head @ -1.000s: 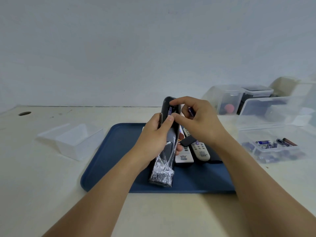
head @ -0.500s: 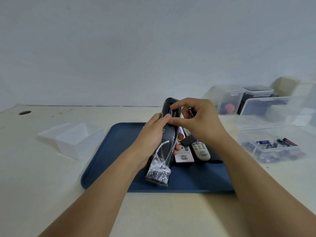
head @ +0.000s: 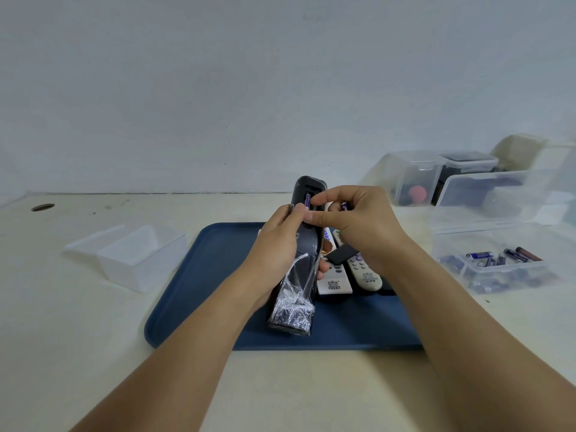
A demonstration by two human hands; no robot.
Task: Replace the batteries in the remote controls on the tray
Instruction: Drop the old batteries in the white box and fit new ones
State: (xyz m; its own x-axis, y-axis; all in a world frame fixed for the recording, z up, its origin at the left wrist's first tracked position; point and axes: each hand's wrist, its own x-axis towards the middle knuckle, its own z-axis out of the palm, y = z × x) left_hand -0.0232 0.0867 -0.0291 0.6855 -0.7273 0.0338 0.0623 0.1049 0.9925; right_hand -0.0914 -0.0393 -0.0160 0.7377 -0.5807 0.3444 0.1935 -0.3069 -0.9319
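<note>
Head view, read from my left to my right. Well out to the left of my left hand (head: 274, 244) a clear empty-looking bin (head: 131, 257) sits on the table (head: 78, 338), beside the blue tray (head: 199, 291). My left hand grips the black remote (head: 304, 244) around its middle, holding it above the tray; its long axis runs away from me, steeply tilted, with the crinkled clear wrap (head: 293, 310) at the near low end and the open battery bay at the far high end. A purple battery (head: 307, 200) lies in that bay, along the same axis. My right hand (head: 358, 226) is the nearer one to the bay: its thumb and forefinger are curled at the battery, pinching or pressing it, I cannot tell which; a second battery (head: 344, 206) appears tucked in its other fingers, and a small black cover (head: 341, 254) hangs below the palm. Under my hands two light remotes (head: 335, 280) lie on the tray. To the right of my right hand stands an open clear box of loose batteries (head: 498, 260); further containers (head: 436, 179) stand beyond it. As I judge it, the coming move turns on the battery staying parallel to the bay while the right hand works at its far end
</note>
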